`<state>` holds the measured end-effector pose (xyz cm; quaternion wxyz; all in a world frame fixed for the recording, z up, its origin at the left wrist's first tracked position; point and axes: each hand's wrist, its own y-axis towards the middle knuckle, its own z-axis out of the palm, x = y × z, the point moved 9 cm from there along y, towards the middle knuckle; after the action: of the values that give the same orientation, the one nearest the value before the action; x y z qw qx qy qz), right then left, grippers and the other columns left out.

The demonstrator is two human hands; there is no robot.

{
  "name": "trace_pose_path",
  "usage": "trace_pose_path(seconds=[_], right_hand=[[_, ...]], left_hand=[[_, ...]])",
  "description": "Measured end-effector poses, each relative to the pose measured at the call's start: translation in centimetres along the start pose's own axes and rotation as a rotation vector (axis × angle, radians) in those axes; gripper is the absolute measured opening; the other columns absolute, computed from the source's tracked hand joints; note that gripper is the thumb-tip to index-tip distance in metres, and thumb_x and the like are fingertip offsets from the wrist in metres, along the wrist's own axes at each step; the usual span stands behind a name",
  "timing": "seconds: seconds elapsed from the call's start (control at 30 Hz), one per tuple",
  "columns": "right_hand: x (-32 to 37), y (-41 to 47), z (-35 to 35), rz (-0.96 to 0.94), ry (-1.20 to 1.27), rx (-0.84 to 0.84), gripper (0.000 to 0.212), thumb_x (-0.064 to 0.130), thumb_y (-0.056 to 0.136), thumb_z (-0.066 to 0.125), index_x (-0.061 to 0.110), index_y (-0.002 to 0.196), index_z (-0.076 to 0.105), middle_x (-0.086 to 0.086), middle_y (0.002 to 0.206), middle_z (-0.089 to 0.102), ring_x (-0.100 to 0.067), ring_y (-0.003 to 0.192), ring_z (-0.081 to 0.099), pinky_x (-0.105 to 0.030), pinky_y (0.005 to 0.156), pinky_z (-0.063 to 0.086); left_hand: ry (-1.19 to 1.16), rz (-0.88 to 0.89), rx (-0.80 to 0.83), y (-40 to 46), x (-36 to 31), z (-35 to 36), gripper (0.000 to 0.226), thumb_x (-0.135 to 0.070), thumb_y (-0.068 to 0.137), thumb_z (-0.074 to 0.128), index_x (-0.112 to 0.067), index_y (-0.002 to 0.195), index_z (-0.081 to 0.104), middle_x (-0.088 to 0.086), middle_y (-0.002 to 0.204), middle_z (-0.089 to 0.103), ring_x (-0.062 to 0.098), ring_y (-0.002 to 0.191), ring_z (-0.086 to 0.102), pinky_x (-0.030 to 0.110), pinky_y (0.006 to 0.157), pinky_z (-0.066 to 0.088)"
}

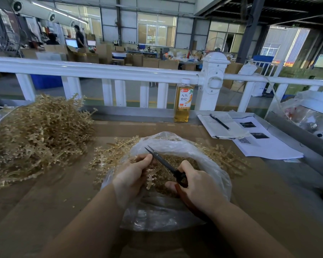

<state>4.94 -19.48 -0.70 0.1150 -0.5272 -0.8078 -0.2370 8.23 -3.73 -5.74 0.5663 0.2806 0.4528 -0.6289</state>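
Note:
My left hand [132, 175] pinches a pale amber plastic sprig [151, 177] over the mouth of a clear plastic bag [211, 164]. My right hand [196, 185] grips black scissors with red-brown handles [164, 162], the blades pointing up and left past my left thumb and nearly shut. The bag lies on the brown cardboard-covered table [67, 198] and holds many small amber cut pieces [183, 161].
A big heap of amber plastic sprigs [37, 135] fills the left of the table, and a smaller heap [108, 157] lies around the bag. At the back stand a tea bottle [183, 101], a notebook with a pen [220, 123], printed sheets [265, 144] and a white railing [119, 73].

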Motion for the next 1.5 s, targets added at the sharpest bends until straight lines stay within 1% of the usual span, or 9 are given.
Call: trace_pose_path(seconds=[0.1,0.2,0.37,0.47,0.63,0.97,1.1,1.37,1.5], right_hand=[[0.0,0.0,-0.1,0.001,0.024,0.005,0.036,0.061,0.083,0.058,0.034,0.091,0.036,0.016,0.072,0.05,-0.005,0.066,0.052,-0.021,0.058,0.036],[0.2,-0.1,-0.2,0.001,0.016,0.005,0.037,0.061,0.082,0.059,0.034,0.091,0.036,0.016,0.073,0.05,-0.003,0.066,0.049,-0.015,0.055,0.033],[0.3,-0.2,0.0,0.011,-0.002,0.03,0.037,0.062,0.083,0.058,0.035,0.092,0.034,0.018,0.075,0.048,0.001,0.066,0.047,-0.011,0.054,0.03],[0.4,-0.1,0.1,0.013,-0.016,0.045,0.036,0.063,0.083,0.057,0.034,0.092,0.036,0.016,0.077,0.051,0.0,0.067,0.049,-0.011,0.054,0.031],[0.5,-0.1,0.1,0.012,-0.043,0.052,0.036,0.063,0.084,0.055,0.035,0.094,0.035,0.015,0.079,0.051,-0.001,0.068,0.048,-0.011,0.054,0.03],[0.6,-0.2,0.0,0.03,-0.019,0.07,0.038,0.062,0.084,0.056,0.031,0.096,0.038,0.012,0.085,0.057,-0.006,0.075,0.055,-0.02,0.062,0.04],[1.0,-0.2,-0.2,0.024,0.001,0.074,0.038,0.06,0.086,0.056,0.029,0.098,0.039,0.011,0.086,0.057,-0.006,0.076,0.054,-0.018,0.061,0.039],[1.2,-0.1,-0.1,0.035,-0.01,0.056,0.038,0.06,0.087,0.054,0.028,0.097,0.037,0.007,0.087,0.059,-0.012,0.079,0.056,-0.028,0.067,0.038],[1.2,0.0,-0.2,0.036,0.008,0.054,0.037,0.06,0.087,0.053,0.028,0.097,0.037,0.009,0.086,0.058,-0.011,0.076,0.056,-0.025,0.062,0.037]], left_hand=[[0.023,0.019,0.011,0.2,-0.1,-0.1,0.02,-0.005,0.089,0.06,-0.01,0.07,0.062,0.007,0.067,0.065,0.021,0.069,0.059,0.035,0.075,0.048],[0.055,0.023,-0.005,0.2,-0.1,-0.1,0.015,-0.003,0.089,0.059,-0.008,0.075,0.06,0.006,0.064,0.064,0.016,0.056,0.062,0.026,0.057,0.054],[0.051,0.022,-0.027,0.1,-0.1,-0.2,0.011,-0.001,0.089,0.059,-0.006,0.079,0.059,0.011,0.068,0.062,0.02,0.06,0.061,0.031,0.062,0.053],[0.047,0.008,-0.005,-0.1,0.0,0.1,0.012,0.0,0.09,0.058,-0.005,0.079,0.059,0.009,0.062,0.063,0.019,0.055,0.063,0.027,0.053,0.055],[0.05,0.007,-0.011,-0.2,-0.1,0.0,0.015,0.0,0.09,0.057,-0.006,0.076,0.058,0.007,0.057,0.064,0.018,0.054,0.063,0.026,0.051,0.055],[0.035,0.014,-0.034,0.0,-0.1,0.0,0.019,0.002,0.09,0.055,-0.006,0.074,0.057,0.005,0.052,0.063,0.014,0.046,0.063,0.023,0.043,0.051],[0.027,0.019,-0.059,0.2,0.2,-0.1,0.021,-0.001,0.089,0.057,-0.01,0.07,0.058,0.006,0.054,0.065,0.016,0.048,0.065,0.024,0.043,0.051],[0.002,-0.006,-0.068,0.4,0.6,-0.3,0.017,-0.004,0.087,0.061,-0.01,0.071,0.061,0.011,0.067,0.067,0.023,0.058,0.067,0.029,0.047,0.053],[-0.023,-0.004,-0.017,0.3,0.6,0.0,0.036,-0.002,0.088,0.059,-0.013,0.054,0.065,0.01,0.062,0.067,0.021,0.053,0.067,0.027,0.045,0.052]])
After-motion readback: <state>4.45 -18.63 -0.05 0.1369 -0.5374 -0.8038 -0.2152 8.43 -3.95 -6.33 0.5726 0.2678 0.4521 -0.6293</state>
